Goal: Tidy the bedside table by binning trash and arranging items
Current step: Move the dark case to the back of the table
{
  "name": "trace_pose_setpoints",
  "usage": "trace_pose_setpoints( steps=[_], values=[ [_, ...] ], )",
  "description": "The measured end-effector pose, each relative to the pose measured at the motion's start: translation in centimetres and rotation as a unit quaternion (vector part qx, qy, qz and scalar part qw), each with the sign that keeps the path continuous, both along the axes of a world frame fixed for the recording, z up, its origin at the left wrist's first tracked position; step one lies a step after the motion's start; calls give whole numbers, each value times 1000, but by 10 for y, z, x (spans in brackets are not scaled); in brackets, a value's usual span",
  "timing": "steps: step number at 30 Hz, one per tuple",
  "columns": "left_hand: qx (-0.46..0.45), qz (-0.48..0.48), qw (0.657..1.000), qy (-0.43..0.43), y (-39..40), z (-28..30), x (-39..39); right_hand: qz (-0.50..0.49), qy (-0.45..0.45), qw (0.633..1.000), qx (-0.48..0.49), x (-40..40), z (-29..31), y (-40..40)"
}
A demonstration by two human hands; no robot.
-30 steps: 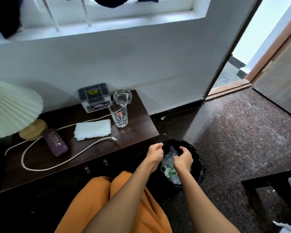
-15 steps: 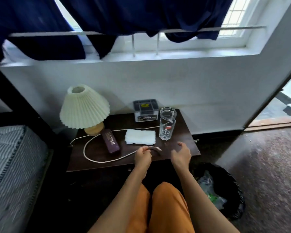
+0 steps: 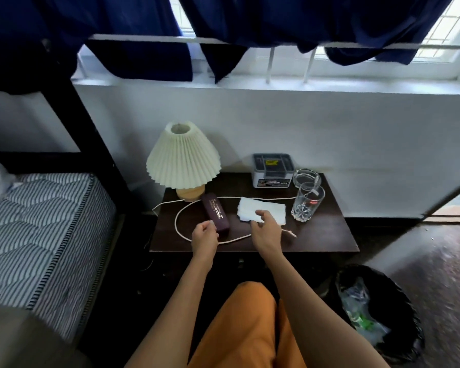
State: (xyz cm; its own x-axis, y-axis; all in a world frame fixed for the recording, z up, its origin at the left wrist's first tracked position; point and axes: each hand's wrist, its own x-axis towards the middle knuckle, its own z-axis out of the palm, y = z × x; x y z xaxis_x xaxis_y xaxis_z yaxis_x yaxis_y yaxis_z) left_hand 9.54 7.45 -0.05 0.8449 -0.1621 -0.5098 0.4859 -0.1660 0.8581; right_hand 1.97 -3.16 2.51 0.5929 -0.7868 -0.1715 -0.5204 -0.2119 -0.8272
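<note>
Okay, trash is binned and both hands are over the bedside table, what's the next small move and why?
Probably gather the loose white cord into a coil. It sprawls in a wide loop across the dark wooden table, under the purple rectangular case, and the left hand is curled right beside it. The right hand could take its free end.

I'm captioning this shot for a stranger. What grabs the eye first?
The pleated cream lamp at the table's back left, and the white cord looping across the dark tabletop. Both hands hover mid-table, the right hand at the white tissue.
</note>
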Motion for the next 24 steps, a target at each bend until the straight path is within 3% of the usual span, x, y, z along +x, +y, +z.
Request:
trace_pose_setpoints(
  steps=[8, 17, 24],
  values=[
    [-5, -5, 999, 37, 14, -12, 30, 67, 63, 995, 30, 37, -17, 21],
    [85, -42, 995, -4, -3, -18, 65, 83, 112, 989, 54, 70, -42, 19],
    [122, -55, 991, -19, -8, -35, 70, 122, 180, 976, -18, 94, -58, 23]
  ],
)
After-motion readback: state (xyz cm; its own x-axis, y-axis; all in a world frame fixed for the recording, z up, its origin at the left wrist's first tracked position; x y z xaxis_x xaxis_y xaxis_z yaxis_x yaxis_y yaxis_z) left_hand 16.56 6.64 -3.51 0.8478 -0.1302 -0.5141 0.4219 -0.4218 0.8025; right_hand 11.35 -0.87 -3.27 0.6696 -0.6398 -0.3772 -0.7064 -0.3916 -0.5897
